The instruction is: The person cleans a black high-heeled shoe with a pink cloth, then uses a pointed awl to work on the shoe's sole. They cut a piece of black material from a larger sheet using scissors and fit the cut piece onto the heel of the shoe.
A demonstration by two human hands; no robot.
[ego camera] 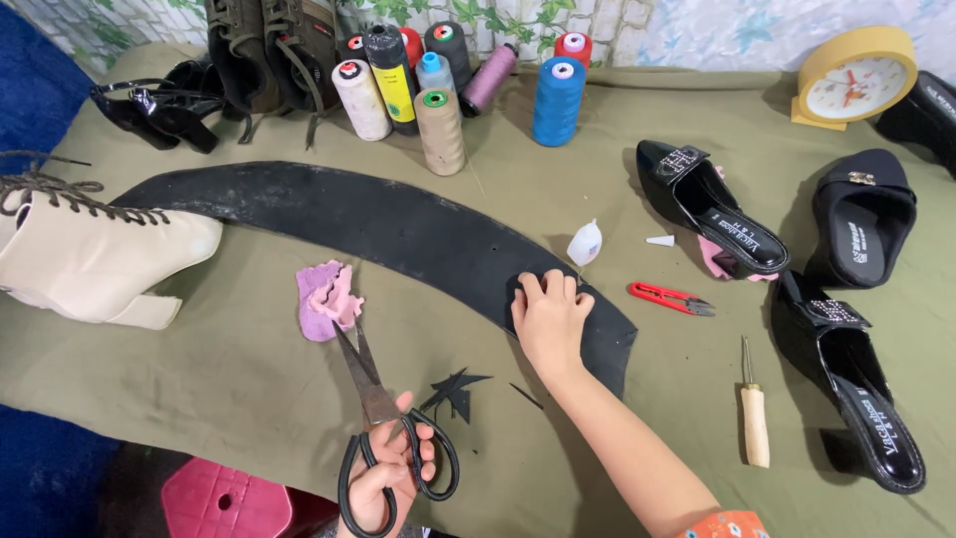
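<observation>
The left hand (383, 478) grips the black-handled scissors (383, 423), fingers through the loops, with the blades pointing far toward a pink scrap (327, 299). The right hand (550, 317) lies flat, fingers spread, pressing on the right end of the long curved black rubber sheet (378, 224), which stretches across the middle of the bench (249, 369). Small black offcuts (456, 391) lie near the scissors. I judge the step is cutting pieces from the sheet; the next move needs the blades brought to its edge while the right hand steadies it.
</observation>
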